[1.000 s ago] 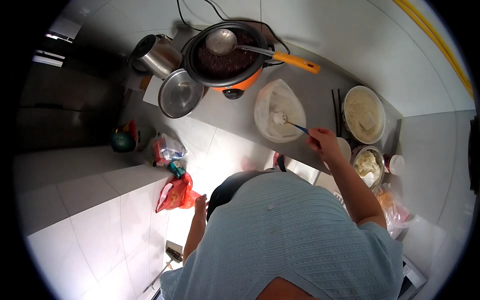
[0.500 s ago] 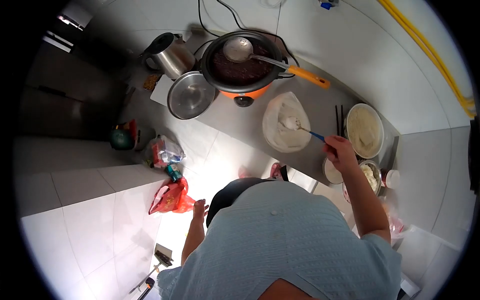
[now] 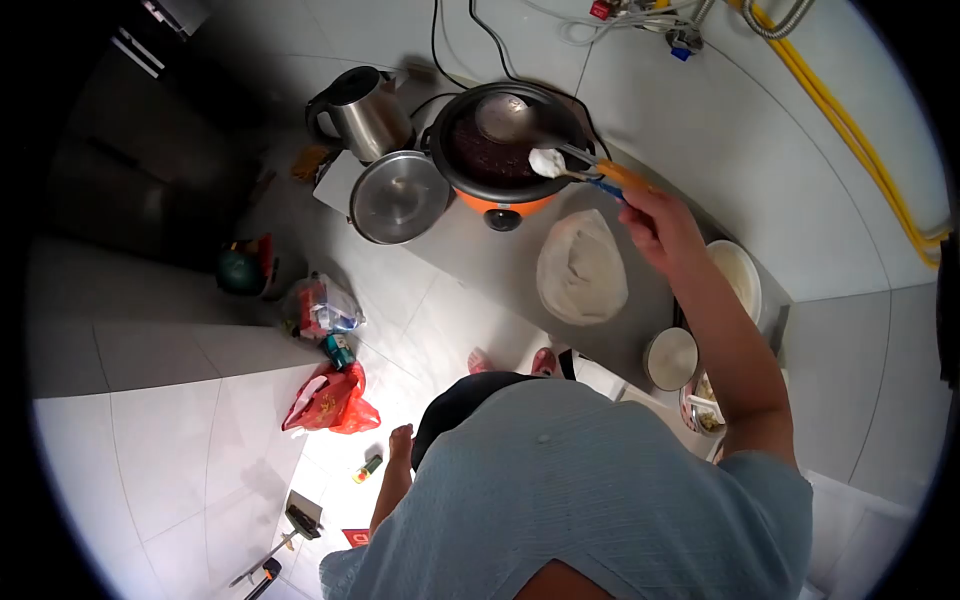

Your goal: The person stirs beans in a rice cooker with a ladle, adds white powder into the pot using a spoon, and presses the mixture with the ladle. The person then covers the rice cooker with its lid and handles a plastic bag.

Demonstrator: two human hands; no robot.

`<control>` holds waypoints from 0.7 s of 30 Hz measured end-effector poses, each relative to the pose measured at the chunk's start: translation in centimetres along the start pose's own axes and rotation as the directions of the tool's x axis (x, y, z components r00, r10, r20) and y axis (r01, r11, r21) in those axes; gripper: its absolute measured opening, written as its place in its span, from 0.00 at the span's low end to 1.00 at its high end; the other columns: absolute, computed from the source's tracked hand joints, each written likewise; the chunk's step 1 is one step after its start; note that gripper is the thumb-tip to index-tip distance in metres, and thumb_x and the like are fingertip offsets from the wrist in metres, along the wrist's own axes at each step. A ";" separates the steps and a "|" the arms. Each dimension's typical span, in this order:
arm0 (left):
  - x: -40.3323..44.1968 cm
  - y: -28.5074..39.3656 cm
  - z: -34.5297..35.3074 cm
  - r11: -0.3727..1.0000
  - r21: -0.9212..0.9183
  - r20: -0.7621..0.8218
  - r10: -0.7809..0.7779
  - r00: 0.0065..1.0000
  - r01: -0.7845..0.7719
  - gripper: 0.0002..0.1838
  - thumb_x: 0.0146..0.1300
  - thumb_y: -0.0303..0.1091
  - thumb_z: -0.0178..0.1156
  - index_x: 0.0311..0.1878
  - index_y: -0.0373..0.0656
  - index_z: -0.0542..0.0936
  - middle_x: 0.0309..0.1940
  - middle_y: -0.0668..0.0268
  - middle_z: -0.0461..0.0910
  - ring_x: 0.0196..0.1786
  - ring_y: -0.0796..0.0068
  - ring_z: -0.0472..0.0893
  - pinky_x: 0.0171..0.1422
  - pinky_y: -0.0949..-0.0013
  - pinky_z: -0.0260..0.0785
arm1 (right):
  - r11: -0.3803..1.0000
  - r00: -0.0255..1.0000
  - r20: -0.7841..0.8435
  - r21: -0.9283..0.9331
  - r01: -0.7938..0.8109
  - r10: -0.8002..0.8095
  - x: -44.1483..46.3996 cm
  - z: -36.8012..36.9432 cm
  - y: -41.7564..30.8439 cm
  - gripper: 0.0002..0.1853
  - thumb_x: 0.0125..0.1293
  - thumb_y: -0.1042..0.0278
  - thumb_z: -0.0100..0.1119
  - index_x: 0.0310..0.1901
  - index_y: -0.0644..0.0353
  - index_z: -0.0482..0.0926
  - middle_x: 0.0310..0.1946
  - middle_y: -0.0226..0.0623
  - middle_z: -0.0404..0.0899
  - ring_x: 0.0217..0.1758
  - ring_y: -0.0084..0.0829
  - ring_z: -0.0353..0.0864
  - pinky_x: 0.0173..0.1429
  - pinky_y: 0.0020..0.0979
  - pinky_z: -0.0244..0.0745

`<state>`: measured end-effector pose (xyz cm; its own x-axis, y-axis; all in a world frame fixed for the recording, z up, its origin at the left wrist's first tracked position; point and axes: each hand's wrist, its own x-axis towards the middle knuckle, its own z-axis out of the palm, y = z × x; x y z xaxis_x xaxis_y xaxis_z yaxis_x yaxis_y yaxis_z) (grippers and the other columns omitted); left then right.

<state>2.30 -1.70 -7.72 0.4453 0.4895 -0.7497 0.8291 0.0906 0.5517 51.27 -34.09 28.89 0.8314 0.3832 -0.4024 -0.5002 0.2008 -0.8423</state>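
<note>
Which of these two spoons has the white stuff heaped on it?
The small blue-handled spoon in the right hand; the larger spoon has an orange handle and no white heap.

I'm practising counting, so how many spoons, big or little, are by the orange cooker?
2: the orange-handled ladle over the cooker, and the blue-handled spoon in the right hand. More could be hidden.

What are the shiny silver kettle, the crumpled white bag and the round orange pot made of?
Shiny silver kettle: probably smooth stainless steel, because its side gleams.
Crumpled white bag: likely thin plastic, as its sides fold and wrinkle.
Round orange pot: smooth, even colour outside, maybe painted metal or plastic; I can't tell which.
</note>
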 end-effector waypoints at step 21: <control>-1.1 20.1 -2.8 0.869 -0.293 -0.154 0.368 0.917 -0.398 0.17 0.64 0.35 0.51 0.51 0.34 0.71 0.41 0.60 0.78 0.38 0.74 0.79 0.39 0.74 0.72 | 0.997 0.999 0.032 -0.062 -0.035 0.037 8.0 3.0 -0.7 0.07 0.60 0.70 0.59 0.30 0.65 0.74 0.22 0.37 0.76 0.15 0.16 0.63 0.13 0.16 0.48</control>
<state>17.55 1.97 5.20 0.6614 0.6156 -0.4285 0.4446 0.1384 0.8850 57.55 -28.47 27.29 0.8040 0.4190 -0.4221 -0.5134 0.1308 -0.8481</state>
